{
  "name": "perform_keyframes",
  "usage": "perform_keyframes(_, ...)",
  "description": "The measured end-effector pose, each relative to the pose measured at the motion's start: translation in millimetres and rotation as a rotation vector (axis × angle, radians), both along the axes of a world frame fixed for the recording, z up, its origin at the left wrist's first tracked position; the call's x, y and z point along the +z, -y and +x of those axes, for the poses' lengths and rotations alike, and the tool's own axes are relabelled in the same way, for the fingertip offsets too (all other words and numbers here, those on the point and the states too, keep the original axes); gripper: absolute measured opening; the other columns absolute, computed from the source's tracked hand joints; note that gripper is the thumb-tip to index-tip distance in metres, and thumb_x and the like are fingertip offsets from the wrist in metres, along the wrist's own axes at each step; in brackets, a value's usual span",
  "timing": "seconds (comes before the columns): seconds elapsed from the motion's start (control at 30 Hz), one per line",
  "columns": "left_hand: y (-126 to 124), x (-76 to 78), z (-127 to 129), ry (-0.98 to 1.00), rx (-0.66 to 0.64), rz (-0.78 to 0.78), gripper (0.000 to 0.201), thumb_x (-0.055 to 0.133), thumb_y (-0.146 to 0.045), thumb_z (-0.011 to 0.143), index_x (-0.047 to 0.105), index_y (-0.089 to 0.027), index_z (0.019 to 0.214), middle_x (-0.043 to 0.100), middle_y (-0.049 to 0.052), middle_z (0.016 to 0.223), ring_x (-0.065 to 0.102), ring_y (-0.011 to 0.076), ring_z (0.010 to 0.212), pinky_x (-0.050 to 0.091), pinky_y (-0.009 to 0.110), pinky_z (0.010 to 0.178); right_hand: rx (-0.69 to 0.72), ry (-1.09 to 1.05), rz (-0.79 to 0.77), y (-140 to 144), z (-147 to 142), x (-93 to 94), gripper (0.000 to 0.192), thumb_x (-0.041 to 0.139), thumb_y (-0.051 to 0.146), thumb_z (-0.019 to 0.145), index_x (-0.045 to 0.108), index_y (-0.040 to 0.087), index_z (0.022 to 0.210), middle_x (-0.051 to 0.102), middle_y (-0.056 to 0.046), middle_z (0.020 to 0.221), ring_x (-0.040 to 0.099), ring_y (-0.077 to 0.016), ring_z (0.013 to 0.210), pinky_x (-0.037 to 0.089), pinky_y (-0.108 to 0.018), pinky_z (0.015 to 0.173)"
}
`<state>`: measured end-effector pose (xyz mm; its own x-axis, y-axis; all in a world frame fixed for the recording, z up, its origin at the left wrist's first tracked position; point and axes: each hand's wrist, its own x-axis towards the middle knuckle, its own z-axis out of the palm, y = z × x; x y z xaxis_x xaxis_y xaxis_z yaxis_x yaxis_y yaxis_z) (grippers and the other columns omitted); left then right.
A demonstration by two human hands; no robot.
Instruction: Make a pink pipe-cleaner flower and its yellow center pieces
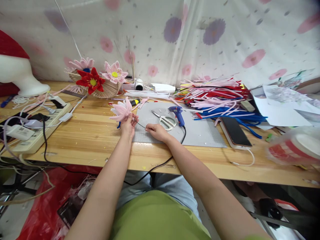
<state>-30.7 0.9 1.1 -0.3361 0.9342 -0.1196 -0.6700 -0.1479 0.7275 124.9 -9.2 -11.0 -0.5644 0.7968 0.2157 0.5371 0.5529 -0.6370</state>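
While held, pink flower [121,111], wire [140,125].

**Pinks, reds and blues on a pale wood bench**

The left hand [128,126] holds a soft pink flower [121,111]. At ten o'clock from it lie a red flower [91,81] with a yellow centre and a pink flower with a yellow centre [114,72]. At three o'clock sit white-handled scissors [165,119] and a blue glue gun [177,114] on a grey mat [200,133]. Farther that way, pink, red and blue pipe cleaners [220,100]. At twelve o'clock hangs a white cloth [175,33] printed with pink and purple flowers.
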Motion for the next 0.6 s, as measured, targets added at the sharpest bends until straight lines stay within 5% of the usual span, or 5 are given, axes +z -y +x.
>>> perform_keyframes(0.27,-0.8,-1.5,2.4,-0.010,0.037,-0.009,0.006,0.062,-0.017,0.074,0.058,-0.013,0.072,0.064,-0.001,0.063,0.063,0.0090,0.061,0.048,0.020,0.063,-0.179,0.144,0.053,8.1,-7.2,0.4,0.026,0.038,0.033,0.088,0.061,0.022,0.096,0.066,-0.005,0.089,0.056,-0.0164,0.075,0.032,-0.024,0.064)
perform_keyframes(0.6,-3.3,-5.2,-0.9,-0.035,0.029,-0.043,0.006,0.063,-0.017,0.074,0.058,-0.013,0.072,0.062,-0.002,0.062,0.062,0.0069,0.057,0.046,0.016,0.057,0.051,0.129,0.084,9.3,-7.5,0.7,0.024,0.040,0.027,0.087,0.063,0.020,0.086,0.066,-0.005,0.080,0.056,-0.0148,0.073,0.032,-0.023,0.065)
